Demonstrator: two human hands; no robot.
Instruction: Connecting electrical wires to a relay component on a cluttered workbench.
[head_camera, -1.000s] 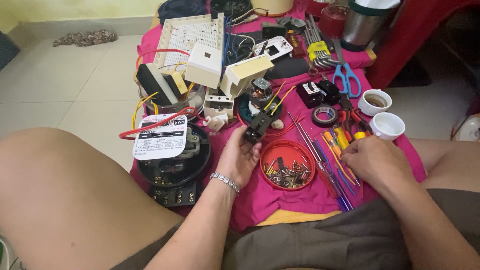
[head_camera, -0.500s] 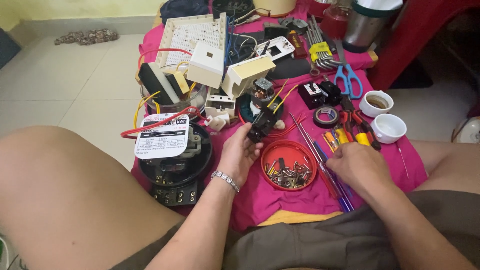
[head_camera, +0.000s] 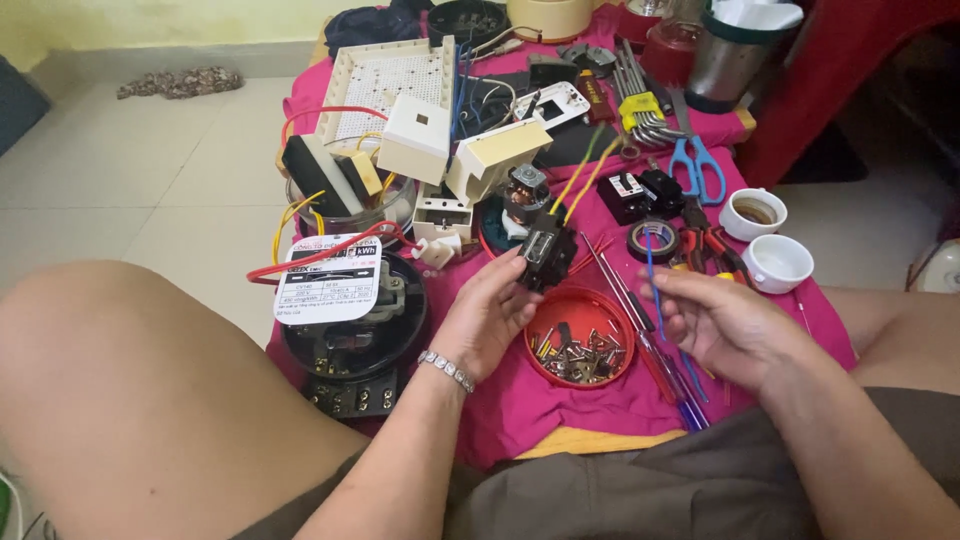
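My left hand (head_camera: 488, 312) holds a small black electrical part (head_camera: 546, 250) with yellow and red wires running from it, just above a round red lid (head_camera: 580, 338) filled with several small metal screws and contacts. My right hand (head_camera: 722, 322) is to the right of the lid, fingers curled around the blue handle of a thin screwdriver (head_camera: 655, 262) that points up and away. Both hands hover over a pink cloth (head_camera: 520, 400) spread on the floor.
A round black electric meter (head_camera: 352, 318) with a white label lies left of my left hand. Pliers (head_camera: 712, 248), a tape roll (head_camera: 652, 240), blue scissors (head_camera: 696, 166), hex keys (head_camera: 640, 104), two white cups (head_camera: 764, 236) and white plastic housings (head_camera: 420, 138) crowd the cloth. My bare knees flank it.
My right hand has lifted off the tools on the cloth and moved left toward the black part, now with the blue screwdriver in it. My left hand has stayed put.
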